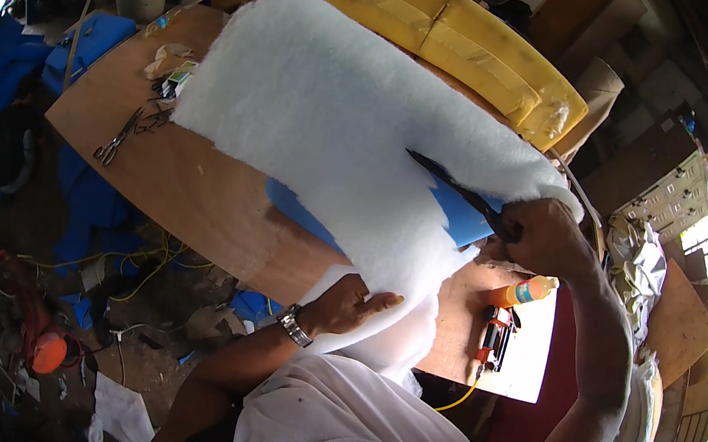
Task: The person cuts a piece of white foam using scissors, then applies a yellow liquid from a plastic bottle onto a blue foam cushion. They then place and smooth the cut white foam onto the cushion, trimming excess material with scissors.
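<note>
head cam | looks down, close | over workbench [194, 188], fisheye

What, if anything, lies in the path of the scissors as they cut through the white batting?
Nothing visible blocks the cut. The right hand holds the scissors, blades open into the white batting, with only blue fabric showing beneath the slit. The left hand presses the batting's near edge, well clear of the blades.

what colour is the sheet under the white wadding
Blue; the sheet shows through the cut in the wadding, clearest in the head view.
</note>
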{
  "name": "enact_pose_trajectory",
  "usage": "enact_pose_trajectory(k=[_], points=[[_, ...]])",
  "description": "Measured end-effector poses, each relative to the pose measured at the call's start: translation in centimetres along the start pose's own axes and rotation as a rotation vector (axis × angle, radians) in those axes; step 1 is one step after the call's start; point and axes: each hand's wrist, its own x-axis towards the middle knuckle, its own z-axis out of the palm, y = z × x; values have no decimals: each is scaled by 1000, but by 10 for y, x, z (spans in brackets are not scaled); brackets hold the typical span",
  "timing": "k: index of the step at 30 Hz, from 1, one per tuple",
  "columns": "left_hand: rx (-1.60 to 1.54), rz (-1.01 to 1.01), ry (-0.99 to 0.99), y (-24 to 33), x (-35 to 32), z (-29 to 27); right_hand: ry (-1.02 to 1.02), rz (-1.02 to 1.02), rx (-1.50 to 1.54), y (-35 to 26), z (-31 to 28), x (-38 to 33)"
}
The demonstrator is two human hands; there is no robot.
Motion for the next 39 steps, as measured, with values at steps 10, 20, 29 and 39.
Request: enact_pose_trajectory(k=[10,20,29,39], points=[[92,203,259,77,22,-83,-375,74,-52,-10,-21,-4],[-268,96,229,85,3,-54,-363,-7,-18,-54,-39,33],[-177,80,192,77,-12,-77,-430,84,147,-76,-46,42],[-185,-13,79,62,-30,-90,-465,154,191,-105,-52,62]])
